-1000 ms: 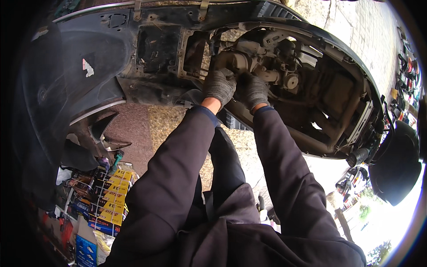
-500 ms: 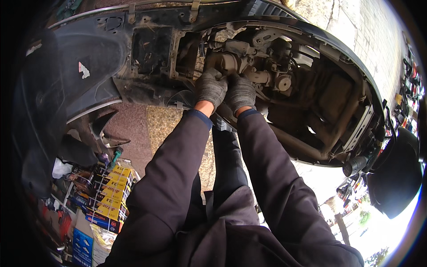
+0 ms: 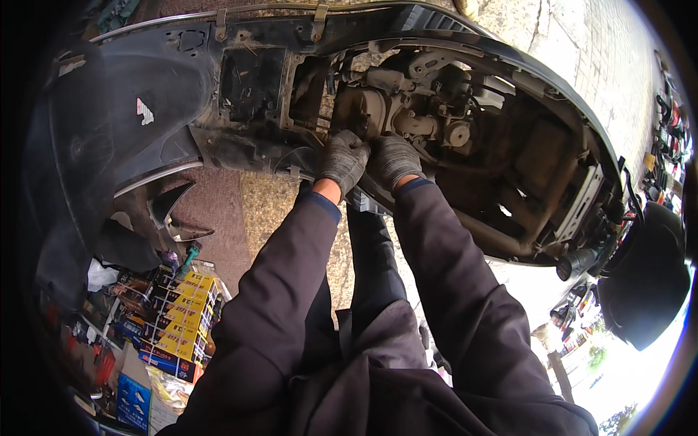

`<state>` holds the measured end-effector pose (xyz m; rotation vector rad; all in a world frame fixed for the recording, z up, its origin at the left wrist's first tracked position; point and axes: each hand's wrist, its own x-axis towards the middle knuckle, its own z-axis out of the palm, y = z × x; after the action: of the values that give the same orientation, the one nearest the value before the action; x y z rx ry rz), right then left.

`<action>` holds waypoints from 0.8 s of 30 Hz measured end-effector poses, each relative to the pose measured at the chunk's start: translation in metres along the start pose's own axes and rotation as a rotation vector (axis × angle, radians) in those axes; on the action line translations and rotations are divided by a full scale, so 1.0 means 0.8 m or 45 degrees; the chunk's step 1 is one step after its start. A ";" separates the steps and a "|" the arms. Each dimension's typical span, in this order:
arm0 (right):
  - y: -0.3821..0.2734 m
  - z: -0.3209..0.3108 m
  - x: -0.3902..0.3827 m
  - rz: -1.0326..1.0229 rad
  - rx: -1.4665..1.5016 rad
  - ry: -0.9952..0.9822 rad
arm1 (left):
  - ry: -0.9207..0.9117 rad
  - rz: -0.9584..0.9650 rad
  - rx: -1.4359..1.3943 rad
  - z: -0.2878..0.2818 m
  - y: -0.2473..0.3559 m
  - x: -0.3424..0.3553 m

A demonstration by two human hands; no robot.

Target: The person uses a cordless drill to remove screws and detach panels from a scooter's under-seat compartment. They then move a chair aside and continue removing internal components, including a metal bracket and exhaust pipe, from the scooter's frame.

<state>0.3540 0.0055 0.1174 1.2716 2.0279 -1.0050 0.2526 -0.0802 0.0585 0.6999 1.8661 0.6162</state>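
Observation:
In front of me is a dark scooter body [image 3: 251, 149] with its under-seat opening uncovered. Dusty engine parts show inside, among them a rounded tan housing [image 3: 361, 109] and a small round fitting [image 3: 456, 134]. My left hand [image 3: 345, 161], in a grey knit glove, is closed at the near rim of the opening, just below the housing. Close beside it my right hand [image 3: 397, 160], gloved alike, has its fingers curled down over the same rim. Whatever either hand grips is hidden by the gloves.
Yellow boxes [image 3: 187, 309] and a blue box [image 3: 133, 401] stand at the lower left, with a green-handled tool [image 3: 190, 254] nearby. Loose dark panels [image 3: 127, 245] lie beside them. A dark rounded piece [image 3: 643, 280] juts out at the right.
Both hands have shifted slightly toward me and a little apart, uncovering more of the tan housing. The view has also moved slightly.

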 end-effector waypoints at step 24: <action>0.075 -0.015 -0.021 -0.031 0.189 -0.014 | 0.032 0.158 -0.296 0.045 0.056 -0.009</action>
<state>0.4150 0.0236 0.1184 1.3163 1.9961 -1.1898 0.2971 -0.0504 0.0805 0.6594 1.7475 0.9097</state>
